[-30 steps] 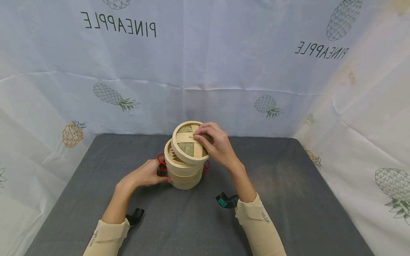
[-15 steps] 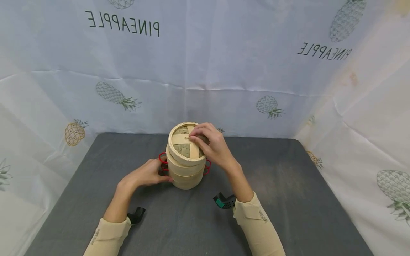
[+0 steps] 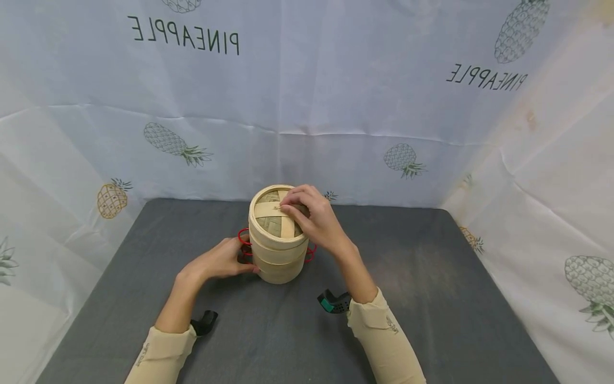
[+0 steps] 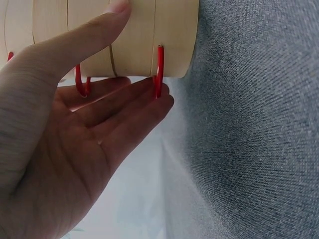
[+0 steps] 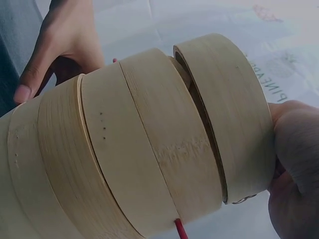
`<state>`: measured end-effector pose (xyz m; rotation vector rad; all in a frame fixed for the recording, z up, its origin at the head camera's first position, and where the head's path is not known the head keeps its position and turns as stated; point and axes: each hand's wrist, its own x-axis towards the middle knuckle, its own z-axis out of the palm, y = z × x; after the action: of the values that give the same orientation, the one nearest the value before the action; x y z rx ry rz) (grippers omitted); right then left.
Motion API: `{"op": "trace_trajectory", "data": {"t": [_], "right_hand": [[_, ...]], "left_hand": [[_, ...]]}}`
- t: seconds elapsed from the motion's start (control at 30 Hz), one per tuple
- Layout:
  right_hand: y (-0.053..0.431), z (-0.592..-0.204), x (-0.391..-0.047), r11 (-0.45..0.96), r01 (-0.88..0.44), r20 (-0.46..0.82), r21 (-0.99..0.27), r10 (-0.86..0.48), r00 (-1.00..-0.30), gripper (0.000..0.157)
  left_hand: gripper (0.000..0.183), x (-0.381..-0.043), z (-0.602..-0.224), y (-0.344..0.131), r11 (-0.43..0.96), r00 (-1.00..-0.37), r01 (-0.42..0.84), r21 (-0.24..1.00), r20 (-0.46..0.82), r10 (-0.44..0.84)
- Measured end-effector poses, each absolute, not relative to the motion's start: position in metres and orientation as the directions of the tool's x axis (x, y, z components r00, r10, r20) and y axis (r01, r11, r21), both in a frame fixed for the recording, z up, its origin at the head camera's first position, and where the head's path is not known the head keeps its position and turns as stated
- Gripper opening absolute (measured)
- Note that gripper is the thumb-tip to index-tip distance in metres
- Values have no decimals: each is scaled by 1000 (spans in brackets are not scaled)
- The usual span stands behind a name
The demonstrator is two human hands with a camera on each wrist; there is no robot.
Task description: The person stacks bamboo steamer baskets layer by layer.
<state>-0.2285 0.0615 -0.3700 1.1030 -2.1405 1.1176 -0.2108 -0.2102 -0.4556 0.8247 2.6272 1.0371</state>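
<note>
A round bamboo steamer (image 3: pixel 277 272) of stacked tiers stands on the dark table, with red loop handles (image 4: pixel 160 69) at its sides. My left hand (image 3: pixel 218 260) holds its left side, thumb against the wall and the other fingers behind, by the red loops. On top is the woven steamer lid (image 3: pixel 269 225), crossed by two pale strips. My right hand (image 3: pixel 316 217) pinches the lid near its centre, where a small loop shows. The right wrist view has a dark, narrow gap between the lid's rim and the upper tier (image 5: pixel 174 134), so the lid sits slightly tilted.
The dark cloth-covered table (image 3: pixel 408 298) stretches around the steamer. A white pineapple-print curtain (image 3: pixel 307 96) hangs close behind the table's back edge and along both sides. Black wrist-worn devices (image 3: pixel 334 302) stick out inward from the forearms.
My right hand has brought the lid left and down, from overhanging the steamer's right side to lying over the top tier. The left hand has kept its place on the steamer.
</note>
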Motion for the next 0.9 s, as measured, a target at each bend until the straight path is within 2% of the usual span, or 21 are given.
{"op": "trace_trajectory", "data": {"t": [0.9], "right_hand": [[57,-381,-233,360,-816,703,-452,-420,-574,5]], "left_hand": [[56,-211,-456,-209,599,-825,437,671,34,563]]}}
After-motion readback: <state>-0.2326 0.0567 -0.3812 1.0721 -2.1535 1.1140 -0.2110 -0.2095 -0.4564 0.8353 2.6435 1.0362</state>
